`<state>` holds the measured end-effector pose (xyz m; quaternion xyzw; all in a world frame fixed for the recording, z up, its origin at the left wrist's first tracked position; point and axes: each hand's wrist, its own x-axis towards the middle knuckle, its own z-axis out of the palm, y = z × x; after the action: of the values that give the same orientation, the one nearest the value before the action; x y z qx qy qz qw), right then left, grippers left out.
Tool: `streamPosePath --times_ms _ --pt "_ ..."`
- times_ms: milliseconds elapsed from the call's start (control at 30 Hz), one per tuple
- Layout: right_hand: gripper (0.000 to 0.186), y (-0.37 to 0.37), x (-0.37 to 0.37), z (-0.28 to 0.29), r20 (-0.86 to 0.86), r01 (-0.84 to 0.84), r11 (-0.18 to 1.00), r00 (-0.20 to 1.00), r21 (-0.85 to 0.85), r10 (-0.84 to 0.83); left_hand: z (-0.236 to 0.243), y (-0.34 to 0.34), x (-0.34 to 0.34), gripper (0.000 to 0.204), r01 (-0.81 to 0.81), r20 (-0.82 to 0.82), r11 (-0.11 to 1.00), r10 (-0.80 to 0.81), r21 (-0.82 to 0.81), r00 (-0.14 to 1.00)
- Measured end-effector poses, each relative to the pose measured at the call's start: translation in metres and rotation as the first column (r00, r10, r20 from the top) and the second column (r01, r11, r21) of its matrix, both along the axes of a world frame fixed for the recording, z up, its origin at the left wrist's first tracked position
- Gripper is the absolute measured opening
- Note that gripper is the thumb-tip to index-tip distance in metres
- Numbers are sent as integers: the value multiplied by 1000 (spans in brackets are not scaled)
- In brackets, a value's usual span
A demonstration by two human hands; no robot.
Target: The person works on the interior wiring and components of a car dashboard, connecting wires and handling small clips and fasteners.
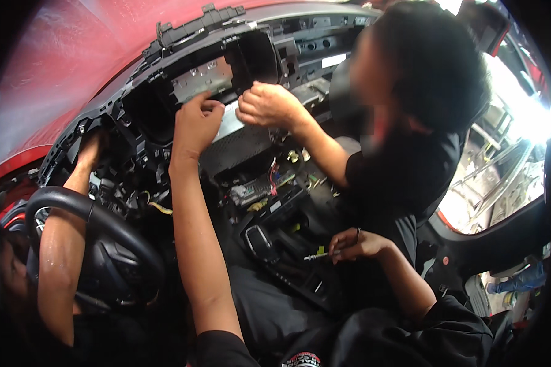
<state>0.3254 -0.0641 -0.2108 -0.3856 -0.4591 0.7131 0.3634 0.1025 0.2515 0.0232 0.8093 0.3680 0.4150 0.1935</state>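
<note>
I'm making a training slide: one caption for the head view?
Left hand at a stripped dashboard, right hand holding a slim silvery piece, co-worker's hand nearby.

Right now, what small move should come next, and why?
Probably ease the left hand back slightly for room: a co-worker's hand is close beside it in front of the dashboard opening, while the right hand, holding a slim metal piece, is clear of both.

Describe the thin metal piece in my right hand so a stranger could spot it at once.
Start at the stripped dashboard, then go down to the centre console with its gear lever. Right of that, your right hand holds the thin metal piece, its free end pointing left. It is slim and silvery, unlike the chunky dark lever.
</note>
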Motion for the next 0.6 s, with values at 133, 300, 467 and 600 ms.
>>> streamPosePath --times_ms 133,300,467,600 --pt "20 3 -5 1 -37 23 1000 999 -7 -23 5 -23 -28 53 -252 8 966 252 60 968" --pt "18 4 -3 6 -106 19 1000 994 22 -16 -40 -26 -79 66 -383 270 922 382 -53 884" --pt "21 2 6 5 -104 43 999 994 25 -40 -31 -18 -69 88 -250 383 898 388 -361 839" --pt "23 2 9 6 -95 60 997 994 42 -56 -24 -18 -48 97 -260 415 877 429 -403 803"
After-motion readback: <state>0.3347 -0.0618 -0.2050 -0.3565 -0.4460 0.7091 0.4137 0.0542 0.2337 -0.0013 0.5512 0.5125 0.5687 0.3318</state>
